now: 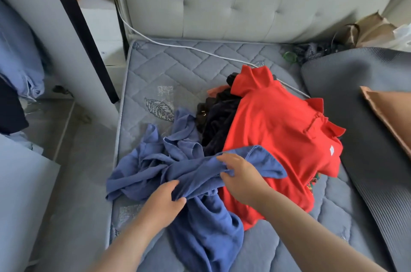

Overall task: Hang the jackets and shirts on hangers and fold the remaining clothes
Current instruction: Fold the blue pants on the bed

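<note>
We work over a quilted grey mattress [169, 71], with the clothes heaped near its middle. A red polo shirt [273, 138] sprawls over the pile, partly covering dark garments [218, 120]. A crumpled blue garment [200, 227] spreads at the near left, overlapping the polo's edge. Our left hand [162, 202] bunches its fabric in curled fingers, and our right hand [240, 174] pinches a fold just beside it.
</note>
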The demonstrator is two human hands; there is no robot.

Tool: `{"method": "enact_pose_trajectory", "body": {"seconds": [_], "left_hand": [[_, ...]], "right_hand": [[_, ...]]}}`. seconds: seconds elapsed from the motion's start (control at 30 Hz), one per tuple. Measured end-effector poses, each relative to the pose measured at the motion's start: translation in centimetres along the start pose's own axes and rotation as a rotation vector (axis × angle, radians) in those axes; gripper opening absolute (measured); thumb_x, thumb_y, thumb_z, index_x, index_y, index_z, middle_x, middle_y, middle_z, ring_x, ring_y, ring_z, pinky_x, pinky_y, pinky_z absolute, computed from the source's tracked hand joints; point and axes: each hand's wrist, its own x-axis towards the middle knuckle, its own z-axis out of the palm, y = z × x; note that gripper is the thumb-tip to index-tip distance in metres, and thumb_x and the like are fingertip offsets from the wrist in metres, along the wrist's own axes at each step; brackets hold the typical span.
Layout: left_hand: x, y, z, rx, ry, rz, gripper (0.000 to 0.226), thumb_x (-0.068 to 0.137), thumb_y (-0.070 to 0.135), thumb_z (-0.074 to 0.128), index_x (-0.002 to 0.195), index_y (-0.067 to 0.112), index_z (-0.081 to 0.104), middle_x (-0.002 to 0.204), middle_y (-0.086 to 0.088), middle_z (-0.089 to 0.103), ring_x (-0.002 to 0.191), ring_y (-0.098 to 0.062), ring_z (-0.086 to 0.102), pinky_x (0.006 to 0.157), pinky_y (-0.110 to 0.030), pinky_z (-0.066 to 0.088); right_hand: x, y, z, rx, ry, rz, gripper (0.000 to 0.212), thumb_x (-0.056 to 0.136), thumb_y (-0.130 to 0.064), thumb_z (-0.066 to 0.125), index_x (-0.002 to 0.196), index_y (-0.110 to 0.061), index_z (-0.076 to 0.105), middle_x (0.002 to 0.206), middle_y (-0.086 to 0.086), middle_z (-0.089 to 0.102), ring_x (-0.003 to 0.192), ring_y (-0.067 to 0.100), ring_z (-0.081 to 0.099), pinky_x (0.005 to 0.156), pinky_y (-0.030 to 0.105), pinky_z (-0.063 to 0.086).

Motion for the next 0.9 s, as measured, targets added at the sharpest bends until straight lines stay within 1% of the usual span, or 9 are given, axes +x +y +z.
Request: {"method": "enact_pose_trajectory", "body": {"seconds": [0.07, 0.13, 0.27, 0.37, 0.47, 0.53, 0.63, 0.8, 0.9], "left_hand": [[-0.2, 0.2, -0.2, -0.007, -0.024, 0.026, 0.035, 0.082, 0.028, 0.058, 0.117, 0.032, 0.055, 0.115, 0.017, 0.059, 0.111, -0.009, 0.057, 0.093, -0.028, 0.048], [-0.3, 0.6, -0.2, 0.034, -0.015, 0.018, 0.025, 0.078, 0.026, 0.058, 0.102, 0.032, 0.053, 0.105, 0.011, 0.060, 0.100, -0.011, 0.059, 0.088, -0.033, 0.051], [-0.1, 0.0, 1.5, 0.162, 0.047, -0.054, 0.034, 0.082, 0.024, 0.062, 0.113, 0.024, 0.048, 0.107, 0.006, 0.058, 0.104, -0.019, 0.058, 0.083, -0.028, 0.047], [0.4, -0.5, 2.5, 0.071, 0.146, -0.130, 0.006, 0.091, 0.015, 0.051, 0.088, 0.016, 0.056, 0.085, 0.001, 0.066, 0.082, -0.021, 0.064, 0.073, -0.033, 0.054], [-0.6, -0.8, 2.9, -0.205, 0.310, -0.172, 0.022, 0.089, 0.007, 0.055, 0.069, 0.015, 0.059, 0.064, 0.000, 0.062, 0.063, -0.017, 0.059, 0.052, -0.019, 0.045], [-1.6, -1.1, 2.5, -0.350, 0.399, -0.186, 0.018, 0.091, 0.010, 0.057, 0.075, 0.018, 0.063, 0.072, -0.004, 0.066, 0.071, -0.022, 0.061, 0.060, -0.026, 0.045], [-3.5, -0.9, 1.4, -0.559, 0.458, -0.188, 0.020, 0.095, 0.012, 0.055, 0.082, 0.024, 0.066, 0.083, -0.005, 0.070, 0.085, -0.029, 0.066, 0.076, -0.044, 0.051], [-6.8, 1.1, -0.7, -0.364, 0.497, -0.019, 0.024, 0.084, 0.014, 0.068, 0.075, 0.036, 0.068, 0.072, 0.010, 0.069, 0.070, -0.014, 0.061, 0.064, -0.031, 0.046], [-8.7, 1.7, -2.3, -0.206, 0.448, 0.029, 0.017, 0.081, 0.013, 0.072, 0.071, 0.027, 0.070, 0.069, 0.009, 0.069, 0.067, -0.009, 0.062, 0.063, -0.030, 0.046]], "right_hand": [[-0.5, -0.3, -0.1, -0.025, -0.013, -0.003, 0.048, 0.086, -0.007, 0.048, 0.131, -0.024, 0.056, 0.130, -0.010, 0.054, 0.112, 0.006, 0.053, 0.081, -0.004, 0.031], [-0.8, -0.4, -0.1, -0.046, -0.016, -0.002, 0.050, 0.088, -0.008, 0.047, 0.135, -0.026, 0.053, 0.144, -0.008, 0.044, 0.127, 0.012, 0.047, 0.093, 0.003, 0.029], [0.4, 0.6, -0.2, -0.076, -0.032, -0.025, 0.057, 0.094, -0.011, 0.045, 0.146, -0.031, 0.038, 0.161, -0.011, 0.016, 0.119, 0.011, 0.054, 0.094, 0.018, 0.039], [2.0, 1.4, -0.3, -0.143, -0.045, -0.059, 0.057, 0.096, -0.012, 0.044, 0.149, -0.027, 0.033, 0.160, -0.003, 0.020, 0.130, 0.018, 0.047, 0.103, 0.029, 0.041], [2.3, 2.2, -0.6, -0.311, -0.069, -0.051, 0.042, 0.093, -0.014, 0.046, 0.134, -0.019, 0.051, 0.127, 0.005, 0.049, 0.114, 0.027, 0.054, 0.091, 0.037, 0.047], [1.2, 2.4, -0.9, -0.332, -0.030, -0.075, 0.021, 0.090, -0.013, 0.048, 0.105, -0.015, 0.063, 0.102, 0.004, 0.054, 0.095, 0.026, 0.058, 0.073, 0.034, 0.046], [-1.4, 3.0, -1.3, -0.190, 0.047, -0.092, 0.011, 0.087, -0.017, 0.053, 0.085, -0.016, 0.064, 0.088, 0.000, 0.063, 0.082, 0.021, 0.058, 0.067, 0.035, 0.047], [-5.4, 4.7, -2.6, -0.079, 0.129, -0.084, 0.012, 0.090, -0.020, 0.059, 0.080, -0.017, 0.066, 0.077, -0.002, 0.069, 0.073, 0.018, 0.060, 0.067, 0.037, 0.047], [-7.5, 5.7, -3.7, -0.044, 0.235, -0.099, 0.008, 0.086, -0.015, 0.063, 0.080, -0.014, 0.068, 0.074, 0.000, 0.069, 0.073, 0.019, 0.060, 0.069, 0.034, 0.043]]}}
